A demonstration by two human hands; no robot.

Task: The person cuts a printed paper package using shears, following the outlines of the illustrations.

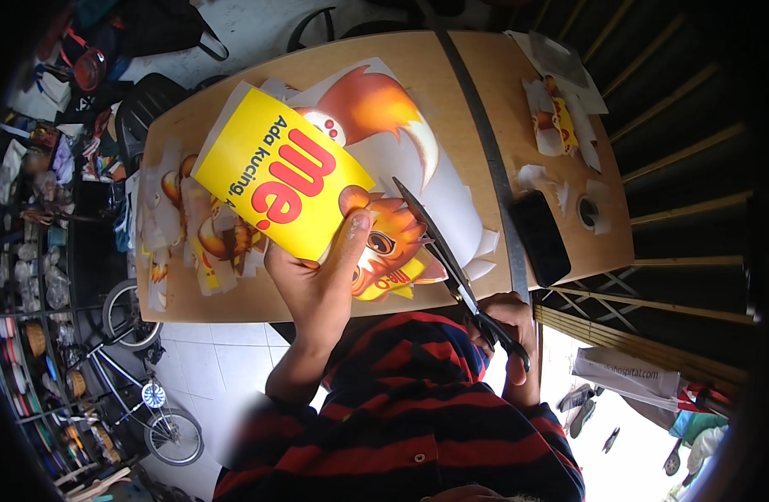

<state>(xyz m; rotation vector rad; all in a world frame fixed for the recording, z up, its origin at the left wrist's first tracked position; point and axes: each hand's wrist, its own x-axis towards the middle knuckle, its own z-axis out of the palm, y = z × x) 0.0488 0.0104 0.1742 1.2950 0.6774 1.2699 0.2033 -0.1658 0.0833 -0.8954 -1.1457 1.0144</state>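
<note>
My left hand (322, 280) pinches a printed paper cutout (271, 163), its thumb on top and its fingers underneath. The cutout has a yellow panel with red and dark lettering and an orange cartoon cat's head at its lower right. My right hand (508, 326) grips the black handles of a pair of scissors (451, 272). Their blades point up and left beside the cat's head, seemingly slightly apart; whether they touch the paper I cannot tell. Under the cutout lies a larger white sheet (456, 197) printed with an orange, white-tipped tail.
On the wooden table (317, 67), several cut pieces (209, 234) lie at the left. A dark strip (476, 109) crosses it. To the right are a black phone (541, 236), a tape roll (587, 212) and another cutout (553, 121). A bicycle (133, 376) stands at lower left.
</note>
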